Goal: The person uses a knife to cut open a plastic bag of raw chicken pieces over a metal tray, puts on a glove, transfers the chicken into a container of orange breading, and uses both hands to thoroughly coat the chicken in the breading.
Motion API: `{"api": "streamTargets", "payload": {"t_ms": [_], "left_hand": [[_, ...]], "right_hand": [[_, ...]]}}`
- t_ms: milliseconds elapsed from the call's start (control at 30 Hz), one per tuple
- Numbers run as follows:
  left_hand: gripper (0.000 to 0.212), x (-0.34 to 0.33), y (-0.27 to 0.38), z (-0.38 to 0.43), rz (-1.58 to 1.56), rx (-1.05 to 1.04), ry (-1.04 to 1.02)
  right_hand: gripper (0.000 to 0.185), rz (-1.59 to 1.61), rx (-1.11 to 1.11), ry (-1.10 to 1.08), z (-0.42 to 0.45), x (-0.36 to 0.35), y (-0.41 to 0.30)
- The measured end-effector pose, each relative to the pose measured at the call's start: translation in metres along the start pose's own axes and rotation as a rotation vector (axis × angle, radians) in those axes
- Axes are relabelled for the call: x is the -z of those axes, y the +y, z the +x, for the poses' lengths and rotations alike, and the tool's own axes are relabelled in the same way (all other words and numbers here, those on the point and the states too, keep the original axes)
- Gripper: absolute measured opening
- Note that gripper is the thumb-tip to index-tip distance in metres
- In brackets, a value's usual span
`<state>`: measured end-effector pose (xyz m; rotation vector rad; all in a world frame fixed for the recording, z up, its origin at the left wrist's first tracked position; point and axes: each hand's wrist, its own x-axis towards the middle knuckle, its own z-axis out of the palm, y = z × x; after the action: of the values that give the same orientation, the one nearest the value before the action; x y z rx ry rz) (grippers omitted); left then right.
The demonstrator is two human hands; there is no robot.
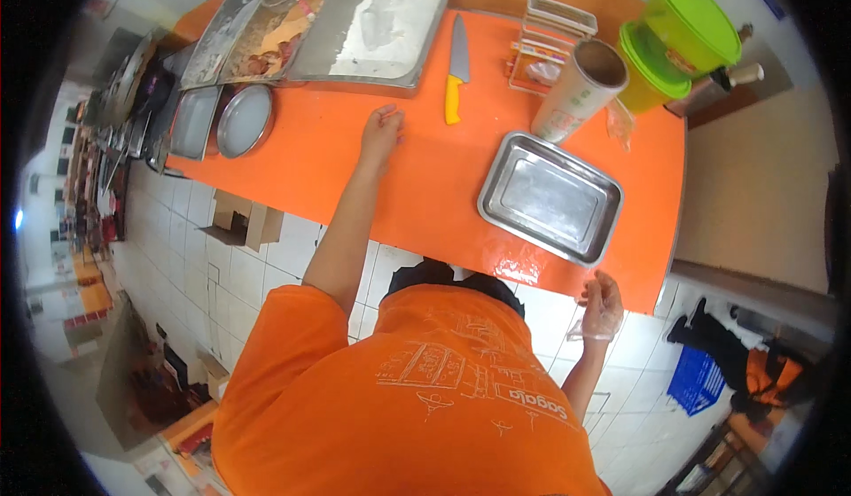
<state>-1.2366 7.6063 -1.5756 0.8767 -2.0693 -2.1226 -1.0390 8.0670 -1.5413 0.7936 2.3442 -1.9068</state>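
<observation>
My left hand (pixel 383 135) is bare and held loosely curled over the orange tabletop (pixel 425 157), empty, between a large metal pan (pixel 312 67) of white powder (pixel 392 24) and a kitchen knife (pixel 457 67) with a yellow handle. Over the table's front edge, my right hand (pixel 600 306) wears a clear plastic glove, its fingers partly bent with nothing seen in them. Closest to it is an empty rectangular stainless steel tray (pixel 615 207). A tall cylindrical container (pixel 572 100) stands behind that tray.
Pieces of meat (pixel 272 57) lie in a pan at the back left. Nearby are a round metal bowl (pixel 246 120) and a smaller rectangular pan (pixel 195 124). Green-lidded tubs (pixel 691 27) and a wire rack (pixel 558 17) stand back right. A person (pixel 751 363) is beyond the table.
</observation>
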Motion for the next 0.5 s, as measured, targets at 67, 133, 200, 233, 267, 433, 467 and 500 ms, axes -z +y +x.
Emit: {"api": "streamTargets", "payload": {"t_ms": [67,133,200,233,267,433,467,500], "left_hand": [[0.048,0.013,0.004,-0.001,0.006,-0.034,0.018],[0.047,0.030,0.001,-0.003,0.022,-0.052,0.034],[0.046,0.054,-0.004,-0.006,0.029,-0.069,0.058],[0.046,0.069,-0.009,-0.001,0.041,-0.085,0.073],[0.046,0.089,-0.015,0.006,0.053,-0.100,0.088],[0.044,0.199,-0.036,0.050,-0.033,-0.067,0.177],[0.044,0.224,-0.041,0.058,-0.065,-0.056,0.197],[0.045,0.245,-0.044,0.070,-0.101,-0.039,0.212]], "right_hand": [[0.024,0.036,-0.006,-0.033,0.004,-0.007,0.008],[0.023,-0.008,0.046,-0.067,0.006,-0.026,0.001],[0.023,-0.023,0.053,-0.097,0.004,-0.054,-0.016],[0.023,-0.034,0.077,-0.108,0.002,-0.070,-0.022],[0.024,-0.045,0.101,-0.118,0.000,-0.087,-0.028],[0.023,0.021,0.103,-0.132,-0.022,-0.196,-0.032],[0.023,0.028,0.093,-0.150,-0.026,-0.224,-0.027],[0.022,0.028,0.082,-0.161,-0.031,-0.252,-0.022]]}}
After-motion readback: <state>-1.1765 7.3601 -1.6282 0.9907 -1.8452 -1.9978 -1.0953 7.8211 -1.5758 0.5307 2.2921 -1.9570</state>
